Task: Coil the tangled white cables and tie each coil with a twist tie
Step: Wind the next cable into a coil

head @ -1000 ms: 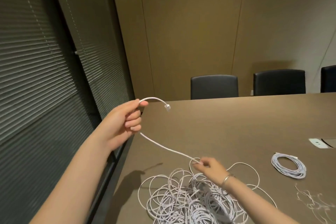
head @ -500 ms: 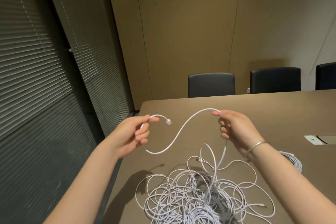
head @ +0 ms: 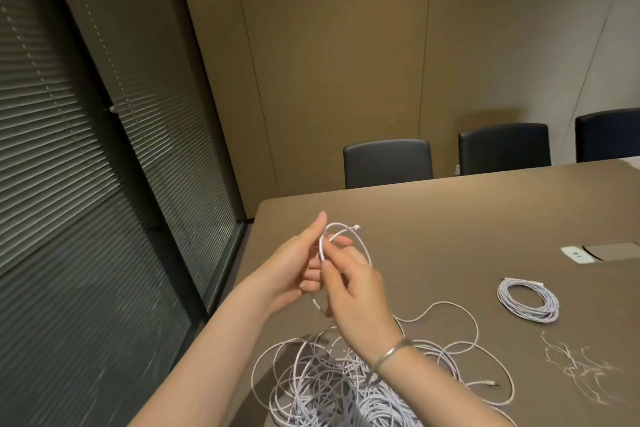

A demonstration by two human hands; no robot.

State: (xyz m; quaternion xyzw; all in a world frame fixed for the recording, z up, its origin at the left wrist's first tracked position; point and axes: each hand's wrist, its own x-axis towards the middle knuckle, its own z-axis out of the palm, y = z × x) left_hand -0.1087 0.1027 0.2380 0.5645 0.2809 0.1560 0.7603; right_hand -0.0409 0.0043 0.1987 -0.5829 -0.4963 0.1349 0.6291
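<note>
White cable (head: 348,236) is looping upward from between your two hands, its plug end pointing right, just above your fingertips. Your left hand (head: 294,267) is cupping the loop, fingers (head: 311,282) loosely curled around it and thumb straight up. Your right hand (head: 353,291) is pinching the strand against them. Below your wrists the tangled pile (head: 346,381) is sprawling on the table (head: 450,218); right of your fingers a finished coil (head: 528,302) and twist ties (head: 578,364) are lying flat.

Three black chairs (head: 388,163), one tied coil (head: 528,300), one tangled cable heap (head: 332,388), one twist-tie scatter (head: 578,364), two hands (head: 287,270).
</note>
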